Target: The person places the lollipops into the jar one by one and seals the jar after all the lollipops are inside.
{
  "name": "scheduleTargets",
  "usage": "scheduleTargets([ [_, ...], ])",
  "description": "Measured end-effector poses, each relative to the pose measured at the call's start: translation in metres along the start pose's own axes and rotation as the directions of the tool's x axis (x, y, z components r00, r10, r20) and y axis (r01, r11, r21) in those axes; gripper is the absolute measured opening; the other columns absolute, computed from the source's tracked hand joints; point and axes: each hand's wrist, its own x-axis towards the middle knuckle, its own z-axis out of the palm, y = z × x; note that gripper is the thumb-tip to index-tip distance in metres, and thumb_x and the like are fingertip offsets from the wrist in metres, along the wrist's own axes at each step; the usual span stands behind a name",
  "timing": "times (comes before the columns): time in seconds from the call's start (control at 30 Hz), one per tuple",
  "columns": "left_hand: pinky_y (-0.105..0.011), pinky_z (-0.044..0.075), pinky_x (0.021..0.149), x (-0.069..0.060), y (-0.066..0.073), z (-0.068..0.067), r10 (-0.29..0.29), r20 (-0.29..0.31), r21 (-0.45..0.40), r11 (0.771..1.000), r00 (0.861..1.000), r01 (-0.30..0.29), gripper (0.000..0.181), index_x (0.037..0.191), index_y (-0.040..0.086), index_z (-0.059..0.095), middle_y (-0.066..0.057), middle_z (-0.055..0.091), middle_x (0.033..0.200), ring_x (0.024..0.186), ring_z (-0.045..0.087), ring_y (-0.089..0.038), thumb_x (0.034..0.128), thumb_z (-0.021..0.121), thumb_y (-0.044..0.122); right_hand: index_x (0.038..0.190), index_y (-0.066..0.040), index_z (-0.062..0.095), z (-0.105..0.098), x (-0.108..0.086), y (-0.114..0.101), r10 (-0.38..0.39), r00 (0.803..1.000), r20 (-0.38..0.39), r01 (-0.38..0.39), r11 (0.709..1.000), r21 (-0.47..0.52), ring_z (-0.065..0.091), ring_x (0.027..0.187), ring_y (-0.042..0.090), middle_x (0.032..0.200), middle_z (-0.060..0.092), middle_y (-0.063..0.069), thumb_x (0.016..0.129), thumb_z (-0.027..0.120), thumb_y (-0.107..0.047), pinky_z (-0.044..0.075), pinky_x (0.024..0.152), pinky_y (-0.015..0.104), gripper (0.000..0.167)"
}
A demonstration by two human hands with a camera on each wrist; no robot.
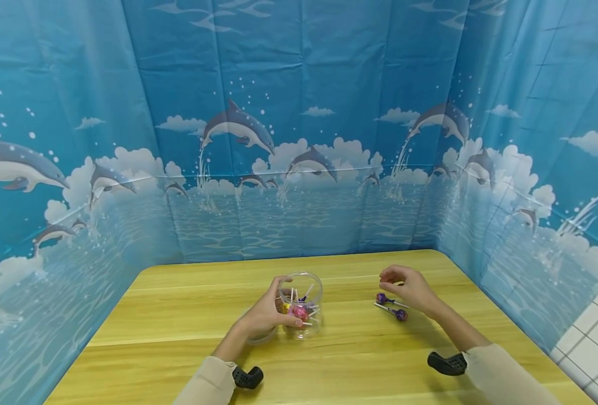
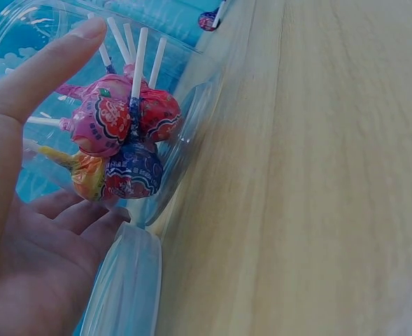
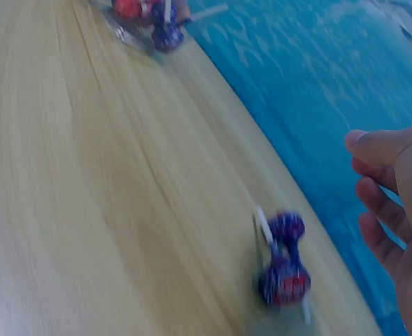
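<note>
A clear plastic jar (image 1: 317,293) stands on the table in the head view, with my left hand (image 1: 263,316) gripping its side, thumb and fingers spread around it. Several wrapped lollipops lie inside, among them a pink one (image 2: 101,124), a red one (image 2: 161,113), a dark blue one (image 2: 133,170) and a yellow one (image 2: 89,175), many sticks pointing up. Two purple lollipops (image 1: 400,315) lie on the table to the jar's right. Above them hovers my right hand (image 1: 411,288), fingers loosely bent and holding nothing; the right wrist view shows it apart from both lollipops.
A round clear lid (image 2: 125,283) lies beside the jar, partly under my left hand. The wooden table (image 1: 177,315) ends at a blue dolphin-print curtain (image 1: 299,219) at the back and sides. White tiles (image 1: 597,332) show at the far right.
</note>
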Motion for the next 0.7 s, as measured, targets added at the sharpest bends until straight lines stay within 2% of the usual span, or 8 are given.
scheduleTargets([
  [0.2,-0.042,0.05,0.099,-0.001,0.002,0.0,0.003,-0.005,-0.003,1.0,1.0,-0.003,0.094,0.154,0.024,0.029,-0.022,0.047,0.144,0.121,0.058,-0.025,0.0826,0.09,0.018,0.112,0.001,0.071,-0.007,-0.018,0.034,0.073,0.997,0.009,-0.073,0.997,0.025,0.067,0.094,0.026,0.1,0.072,0.007,0.097,0.074,-0.012,0.056,0.078,0.032,0.02],
  [0.33,-0.042,0.049,0.099,-0.002,0.003,0.001,0.005,0.001,-0.007,1.0,1.0,-0.005,0.094,0.154,0.023,0.029,-0.022,0.047,0.145,0.12,0.059,-0.026,0.0825,0.09,0.018,0.114,0.002,0.071,-0.004,-0.032,0.061,0.094,0.995,0.031,-0.091,0.992,-0.092,0.066,0.088,0.019,0.097,0.071,0.002,0.095,0.076,-0.009,0.055,0.075,0.03,0.023],
  [0.47,-0.041,0.049,0.1,-0.003,0.004,0.001,0.003,-0.005,0.004,1.0,1.0,-0.003,0.094,0.154,0.024,0.029,-0.018,0.048,0.144,0.121,0.058,-0.024,0.0828,0.09,0.02,0.111,-0.004,0.074,0.0,-0.038,0.075,0.042,0.999,0.028,-0.036,0.982,-0.185,0.066,0.085,0.017,0.096,0.07,-0.001,0.096,0.075,-0.008,0.055,0.074,0.032,0.016],
  [0.57,-0.042,0.049,0.1,-0.003,0.003,0.002,0.0,-0.004,0.003,1.0,1.0,0.0,0.094,0.154,0.024,0.029,-0.018,0.048,0.144,0.121,0.058,-0.025,0.083,0.09,0.02,0.107,-0.006,0.076,0.002,-0.038,0.075,-0.005,1.0,0.027,0.01,0.979,-0.204,0.066,0.086,0.018,0.098,0.072,0.0,0.097,0.072,-0.007,0.055,0.074,0.035,0.011],
  [0.7,-0.043,0.049,0.1,-0.003,0.003,0.002,-0.001,-0.002,-0.002,1.0,1.0,0.001,0.095,0.154,0.023,0.029,-0.023,0.046,0.145,0.121,0.058,-0.025,0.0825,0.09,0.019,0.102,-0.008,0.077,0.002,-0.039,0.071,-0.028,0.999,0.016,0.03,0.973,-0.231,0.066,0.087,0.019,0.098,0.072,0.001,0.098,0.071,-0.005,0.055,0.074,0.037,0.008],
])
